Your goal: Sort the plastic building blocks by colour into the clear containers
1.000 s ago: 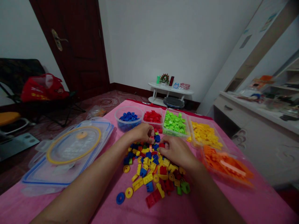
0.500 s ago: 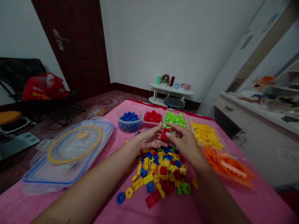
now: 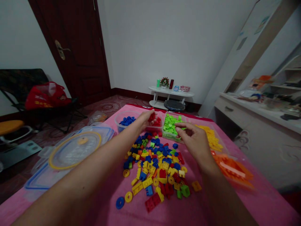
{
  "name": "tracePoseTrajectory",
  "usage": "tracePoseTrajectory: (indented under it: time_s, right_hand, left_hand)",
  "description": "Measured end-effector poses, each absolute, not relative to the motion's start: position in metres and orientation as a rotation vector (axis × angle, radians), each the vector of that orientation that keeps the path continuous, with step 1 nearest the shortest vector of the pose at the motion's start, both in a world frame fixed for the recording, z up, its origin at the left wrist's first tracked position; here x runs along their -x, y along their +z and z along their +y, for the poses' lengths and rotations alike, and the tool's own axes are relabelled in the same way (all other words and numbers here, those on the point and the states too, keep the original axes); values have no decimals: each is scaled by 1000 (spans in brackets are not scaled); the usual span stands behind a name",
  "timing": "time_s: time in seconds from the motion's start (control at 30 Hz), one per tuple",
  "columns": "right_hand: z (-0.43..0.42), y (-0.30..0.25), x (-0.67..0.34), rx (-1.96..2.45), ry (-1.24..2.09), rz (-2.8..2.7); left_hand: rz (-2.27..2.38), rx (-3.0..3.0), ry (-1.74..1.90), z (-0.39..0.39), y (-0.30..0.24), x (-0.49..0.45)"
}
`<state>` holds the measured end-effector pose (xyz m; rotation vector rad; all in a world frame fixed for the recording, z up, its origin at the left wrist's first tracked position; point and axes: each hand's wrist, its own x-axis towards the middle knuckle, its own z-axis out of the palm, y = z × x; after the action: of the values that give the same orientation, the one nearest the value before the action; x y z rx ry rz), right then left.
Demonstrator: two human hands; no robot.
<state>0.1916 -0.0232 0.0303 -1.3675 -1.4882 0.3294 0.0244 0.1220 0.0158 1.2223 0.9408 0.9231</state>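
My left hand (image 3: 146,120) is over the near side of the red-brick container, its fingers closed around a red toy brick (image 3: 151,116). My right hand (image 3: 194,138) hovers at the right edge of the container of green bricks (image 3: 171,122), thumb and fingers loosely curled and apart, with no piece visible between them. Below both hands a mixed heap of toy bricks (image 3: 152,163) in blue, yellow, red and green spreads over the pink cloth. The red container (image 3: 156,128) is partly hidden behind my left hand and forearm.
A round tub of blue bricks (image 3: 119,127) stands at the left of the row. Yellow bricks (image 3: 213,138) and orange bricks (image 3: 235,169) fill containers on the right. Stacked clear lids (image 3: 75,150) lie at the table's left. A white cabinet (image 3: 246,125) stands beyond the right side.
My hands, together around the red brick before, have parted. My left hand has carried the brick forward and left to the red container; my right hand has shifted right. The view has tilted slightly.
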Motion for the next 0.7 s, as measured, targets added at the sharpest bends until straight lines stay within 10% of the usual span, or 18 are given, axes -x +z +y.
tracePoseTrajectory:
  time_s: [0.7]
  right_hand:
    - [-23,15,-180,1514,451,-2026]
  left_hand:
    - [986,-2194,739,36,-10,33]
